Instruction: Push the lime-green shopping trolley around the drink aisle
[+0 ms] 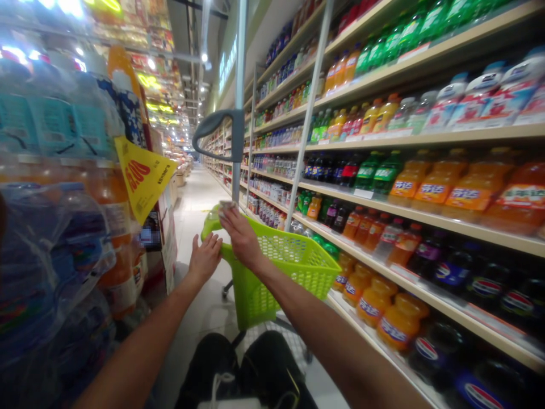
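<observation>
A lime-green shopping cart basket with perforated sides stands in front of my knees, tilted in view. My left hand lies at the near left of its rim, fingers stretched out and holding nothing I can see. On the top rim, my right hand has its fingers pressed together over a small pale, greyish thing. Blur and the fingers hide what kind of thing it is. The two hands are close together, the right one farther forward.
Drink shelves line the right side, close to the cart. At left stand wrapped bottle stacks with a yellow price sign. A grey looped handle on a pole rises beyond the cart. A tiled aisle runs ahead.
</observation>
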Available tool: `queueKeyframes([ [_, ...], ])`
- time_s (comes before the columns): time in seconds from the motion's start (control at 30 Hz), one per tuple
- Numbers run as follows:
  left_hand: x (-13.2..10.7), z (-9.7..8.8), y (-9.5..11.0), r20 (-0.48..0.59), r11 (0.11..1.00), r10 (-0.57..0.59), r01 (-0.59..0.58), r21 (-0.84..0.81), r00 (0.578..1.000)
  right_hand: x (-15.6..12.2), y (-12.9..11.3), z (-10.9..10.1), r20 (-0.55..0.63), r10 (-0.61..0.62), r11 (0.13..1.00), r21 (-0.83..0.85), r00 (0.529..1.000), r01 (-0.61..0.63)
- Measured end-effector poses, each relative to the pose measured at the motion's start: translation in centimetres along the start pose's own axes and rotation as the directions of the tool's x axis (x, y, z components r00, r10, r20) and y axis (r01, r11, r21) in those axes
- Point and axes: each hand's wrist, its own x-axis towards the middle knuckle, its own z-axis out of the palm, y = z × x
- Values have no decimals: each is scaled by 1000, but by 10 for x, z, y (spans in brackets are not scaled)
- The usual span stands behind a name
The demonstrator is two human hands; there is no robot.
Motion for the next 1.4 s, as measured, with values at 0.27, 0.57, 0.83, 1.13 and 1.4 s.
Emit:
queueKeyframes([
  [0.27, 4, -1, -5, 24, 1000, 16, -16, -14, 1000, 37, 33, 8, 240, -66, 985, -139, 968, 102],
  [0.57, 12, -6, -3, 40, 995, -78, 81, -54, 996, -88, 9, 38, 212, 92, 995, -60, 973, -81],
  [0.83, 8, -12, 12, 36, 991, -127, 128, -37, 991, -95, 16, 36, 196, 152, 979, 104, 969, -174],
  [1.13, 4, -24, 55, 1, 992, -118, 118, -36, 993, -110, 26, -2, 166, 164, 956, 214, 972, -198],
  [1.4, 4, -33, 66, 55, 985, -34, 43, -170, 998, -114, 24, -37, 138, 328, 903, 243, 934, -353],
])
